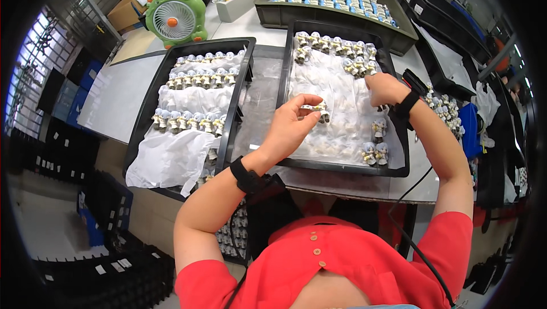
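Note:
Small figurines with pale blue-grey heads and dark feet fill part of the black tray (346,170) in front of me. My left hand (289,129) is over its middle, thumb and fingers closed on one figurine (323,112). At the tray's right side, my right hand (386,90) has its fingers curled downward and closed. Dark figurine feet show just below it, but whatever the fingers grip is hidden. Several figurines (337,45) stand in rows along the far end. A few more figurines (374,153) are at the near right corner, and thin white sheeting (323,81) covers others.
Left of this tray stands another black tray (142,109) with figurine rows and white paper (165,158). Behind are a green fan (175,19), a tape dispenser (236,5) and an olive bin (319,19) of blue-and-white pieces. More figurines (444,112) lie heaped at right; a cable (407,195) hangs nearby.

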Available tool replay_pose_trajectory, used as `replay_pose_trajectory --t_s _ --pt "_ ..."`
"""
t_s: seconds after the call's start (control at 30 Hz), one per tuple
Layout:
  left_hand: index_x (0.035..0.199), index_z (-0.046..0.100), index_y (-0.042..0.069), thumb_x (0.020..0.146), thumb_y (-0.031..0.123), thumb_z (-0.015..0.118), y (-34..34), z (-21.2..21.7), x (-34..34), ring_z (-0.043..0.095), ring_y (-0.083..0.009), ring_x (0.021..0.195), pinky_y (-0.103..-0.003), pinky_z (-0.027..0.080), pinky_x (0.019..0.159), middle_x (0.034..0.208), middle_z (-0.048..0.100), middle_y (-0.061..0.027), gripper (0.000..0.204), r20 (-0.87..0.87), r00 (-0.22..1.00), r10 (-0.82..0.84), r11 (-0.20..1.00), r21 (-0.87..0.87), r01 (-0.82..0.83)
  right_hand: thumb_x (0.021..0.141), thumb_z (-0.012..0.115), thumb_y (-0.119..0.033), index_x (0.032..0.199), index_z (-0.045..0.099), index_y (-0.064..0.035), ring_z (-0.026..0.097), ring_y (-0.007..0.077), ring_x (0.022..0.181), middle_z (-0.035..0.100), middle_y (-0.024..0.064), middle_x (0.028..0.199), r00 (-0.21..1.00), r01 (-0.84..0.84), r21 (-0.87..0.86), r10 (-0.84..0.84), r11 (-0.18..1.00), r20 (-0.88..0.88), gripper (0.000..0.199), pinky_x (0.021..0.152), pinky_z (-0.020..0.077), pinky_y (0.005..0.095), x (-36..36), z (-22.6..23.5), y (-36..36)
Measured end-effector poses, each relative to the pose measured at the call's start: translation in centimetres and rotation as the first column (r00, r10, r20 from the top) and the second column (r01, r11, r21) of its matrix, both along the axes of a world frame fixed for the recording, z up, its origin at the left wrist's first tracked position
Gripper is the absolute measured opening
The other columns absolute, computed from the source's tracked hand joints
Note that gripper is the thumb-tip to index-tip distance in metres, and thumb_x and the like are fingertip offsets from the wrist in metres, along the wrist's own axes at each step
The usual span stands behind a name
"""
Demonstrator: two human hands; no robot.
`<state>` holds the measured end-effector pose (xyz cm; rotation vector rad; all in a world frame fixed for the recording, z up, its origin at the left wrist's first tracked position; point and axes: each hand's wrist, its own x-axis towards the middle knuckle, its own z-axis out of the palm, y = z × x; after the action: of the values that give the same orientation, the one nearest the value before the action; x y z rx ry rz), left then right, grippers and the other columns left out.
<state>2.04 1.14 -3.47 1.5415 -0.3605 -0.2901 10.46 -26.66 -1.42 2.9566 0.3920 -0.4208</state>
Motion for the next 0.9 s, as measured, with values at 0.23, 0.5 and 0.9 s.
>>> replay_pose_trajectory --t_s 0.23,0.5,0.9 --pt "0.137 0.035 0.006 0.089 0.013 0.061 0.4 1.5 0.2 0.054 -0.0151 0.108 -0.029 0.044 0.093 0.132 0.043 -0.0112 0.055 -0.047 0.999 0.012 0.936 -0.351 -0.028 0.068 0.074 -0.015 0.102 0.056 -0.0035 0.061 0.0308 0.083 0.062 0.0150 0.088 0.918 -0.397 0.746 0.229 0.534 0.325 0.041 0.073 0.0491 0.0365 -4.5 5.9 9.4" --pt "0.134 0.039 0.004 0.088 0.007 0.062 1.0 2.0 0.6 0.057 -0.0145 0.103 -0.027 0.049 0.085 0.126 0.043 -0.0126 0.052 0.004 0.996 0.088 0.923 -0.378 -0.080 0.065 0.078 -0.011 0.116 0.054 -0.0065 0.056 0.0302 0.101 0.058 0.0123 0.108 0.815 -0.578 0.748 0.184 0.326 0.550 0.057 0.087 0.0453 0.0385 -5.3 3.2 11.2" --pt "0.132 0.038 0.003 0.082 0.000 0.066 0.3 2.1 -0.3 0.055 -0.0118 0.098 -0.026 0.048 0.084 0.123 0.044 -0.0079 0.057 0.089 0.986 0.144 0.945 -0.307 -0.110 0.064 0.076 -0.007 0.127 0.046 -0.0077 0.051 0.0316 0.109 0.054 0.0124 0.118 0.759 -0.648 0.723 0.128 0.241 0.638 0.069 0.093 0.0419 0.0407 -5.4 0.3 11.3"
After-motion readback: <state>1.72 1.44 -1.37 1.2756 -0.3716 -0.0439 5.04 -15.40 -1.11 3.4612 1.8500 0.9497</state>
